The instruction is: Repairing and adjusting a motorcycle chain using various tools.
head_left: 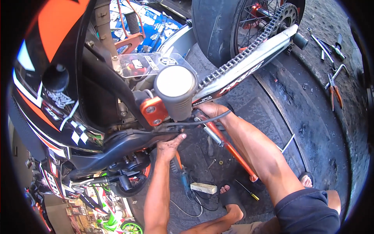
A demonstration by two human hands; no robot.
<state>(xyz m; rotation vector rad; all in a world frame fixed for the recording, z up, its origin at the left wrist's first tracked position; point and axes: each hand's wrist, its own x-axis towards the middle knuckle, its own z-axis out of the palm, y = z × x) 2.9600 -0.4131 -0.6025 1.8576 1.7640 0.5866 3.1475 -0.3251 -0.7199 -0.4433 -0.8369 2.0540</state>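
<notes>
A motorcycle with black, orange and white panels fills the left and upper view. My left hand (168, 149) grips the lower edge of a black frame tube (128, 145), thumb on its side and the other fingers hidden beneath. My right hand (209, 110) reaches under the white swingarm (243, 74), close to the top of the orange kickstand (233, 152) and its spring (212, 135); its fingertips are hidden. A thin black cable (218, 118) crosses in front of the right wrist. Between and above the hands juts a grey rubber footpeg (178, 102) on an orange bracket (152, 112).
Behind the swingarm are the chain (243, 48) and rear tyre (214, 29). On the dark floor lie a screwdriver (253, 195), a wooden block (203, 188), a corded blue power tool (184, 180), and, at right, orange-handled pliers (334, 93) and several wrenches. Sandalled feet (231, 195) are below.
</notes>
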